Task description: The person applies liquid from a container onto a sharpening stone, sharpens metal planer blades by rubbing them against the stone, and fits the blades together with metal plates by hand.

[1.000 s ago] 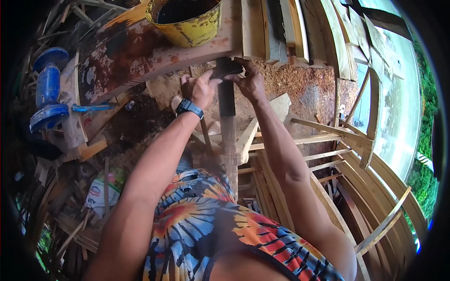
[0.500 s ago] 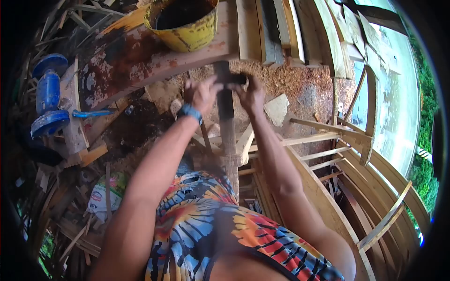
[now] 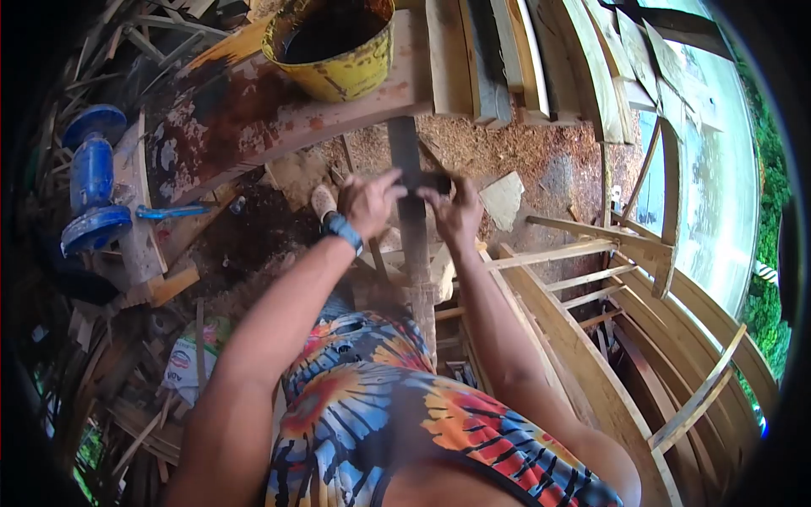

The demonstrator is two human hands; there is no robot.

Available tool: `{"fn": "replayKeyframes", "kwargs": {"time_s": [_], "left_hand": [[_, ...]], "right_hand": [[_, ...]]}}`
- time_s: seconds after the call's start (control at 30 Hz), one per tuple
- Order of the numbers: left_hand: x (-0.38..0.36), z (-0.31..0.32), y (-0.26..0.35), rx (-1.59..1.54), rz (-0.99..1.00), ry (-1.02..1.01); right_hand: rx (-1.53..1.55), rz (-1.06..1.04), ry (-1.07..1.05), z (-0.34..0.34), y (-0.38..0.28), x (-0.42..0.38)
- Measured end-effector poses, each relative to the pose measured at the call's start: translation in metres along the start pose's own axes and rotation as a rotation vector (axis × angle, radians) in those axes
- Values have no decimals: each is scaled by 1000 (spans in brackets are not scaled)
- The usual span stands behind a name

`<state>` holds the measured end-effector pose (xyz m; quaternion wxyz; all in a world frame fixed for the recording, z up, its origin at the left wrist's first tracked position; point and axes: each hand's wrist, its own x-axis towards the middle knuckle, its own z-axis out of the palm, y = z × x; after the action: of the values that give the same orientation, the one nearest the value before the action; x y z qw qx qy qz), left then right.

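A narrow wooden board (image 3: 403, 139), dark along much of its length, runs from the bench towards my body. Across it lies a small dark piece (image 3: 436, 181), too blurred to name. My right hand (image 3: 458, 211) pinches its right end between thumb and fingers. My left hand (image 3: 367, 204), a blue watch (image 3: 341, 230) on its wrist, is on the other side of the board with its fingers closed at the piece's left end. Motion smears the fingertips.
A stained yellow bucket (image 3: 342, 72) stands on the paint-marked bench (image 3: 228, 127). Several boards (image 3: 490, 63) lie side by side at the far right. A blue spool-shaped object (image 3: 91, 177) is at the left. A slatted wooden frame (image 3: 583, 355) fills the right. Sawdust (image 3: 515, 144) covers the floor.
Both hands and the dark piece have moved along the board towards my body. The view has shifted slightly.
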<state>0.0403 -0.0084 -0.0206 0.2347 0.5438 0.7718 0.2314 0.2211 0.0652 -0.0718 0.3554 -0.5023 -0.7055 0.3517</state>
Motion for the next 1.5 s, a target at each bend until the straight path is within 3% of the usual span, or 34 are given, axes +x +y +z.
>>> {"fn": "replayKeyframes", "kwargs": {"time_s": [0.07, 0.13, 0.17, 0.23, 0.3, 0.33, 0.4, 0.5, 0.53, 0.6, 0.7, 0.73, 0.77, 0.87, 0.93, 0.97, 1.0, 1.07, 1.1, 1.2, 1.27, 1.4, 1.5], "left_hand": [[6, 12, -19, -34, 196, 106], [38, -8, -6, 24, 83, 10], [66, 6, -30, -22, 213, 101], [86, -2, -23, -33, 172, 86], [78, -10, -14, -66, 38, -5], [60, 9, -26, -117, 185, 126], [15, 11, -21, -214, 98, 31], [20, 4, -18, -209, 23, -76], [39, -8, -13, -90, 42, -97], [84, 9, -38, -103, 253, 88], [80, 0, -25, -156, 76, 32], [63, 12, -33, -161, 120, 104], [38, -5, -12, -130, -21, -8], [0, -6, -20, -152, -42, -100], [23, -12, -20, -26, -29, -59], [44, -13, -25, -163, -124, -58], [66, -2, -48, -125, 75, 87], [72, -10, -43, -195, 91, 117], [67, -8, -41, -202, 45, 104], [4, 6, -19, -216, -146, 124], [-19, 3, -6, -196, -258, 54], [29, 22, -34, -419, -119, 320], [52, 3, -34, -364, -108, 258]], "right_hand": [[-45, 61, 22, 7, 1, 5], [-50, 121, 33, 11, -8, 28], [-35, 108, 49, 20, -7, 51], [-26, 88, 53, 19, -9, 61], [-27, 95, 27, 16, -16, 59], [80, 107, 58, 9, -24, 42], [-139, -1, 80, -4, -16, 0], [-76, 60, 95, 3, -8, -4], [-96, 99, 107, 15, 1, 13], [-44, 119, 74, 20, -15, 57], [-137, 55, 11, 17, -10, 59], [-98, 64, -52, 9, -5, 45], [-128, 14, -67, -5, -6, 21], [-178, 3, -158, -11, -4, 6], [-241, -46, -162, -4, -1, 16], [-214, -62, -124, 9, -2, 35], [-187, -86, -81, 21, -3, 53], [-102, 7, -105, 28, -1, 61], [-59, 57, -111, 28, -1, 61], [-229, -151, -148, 10, 13, 23], [-174, -88, -290, -14, -8, 4], [-256, -114, -176, 26, 1, 44], [-151, -8, -227, 36, -10, 69]]}}
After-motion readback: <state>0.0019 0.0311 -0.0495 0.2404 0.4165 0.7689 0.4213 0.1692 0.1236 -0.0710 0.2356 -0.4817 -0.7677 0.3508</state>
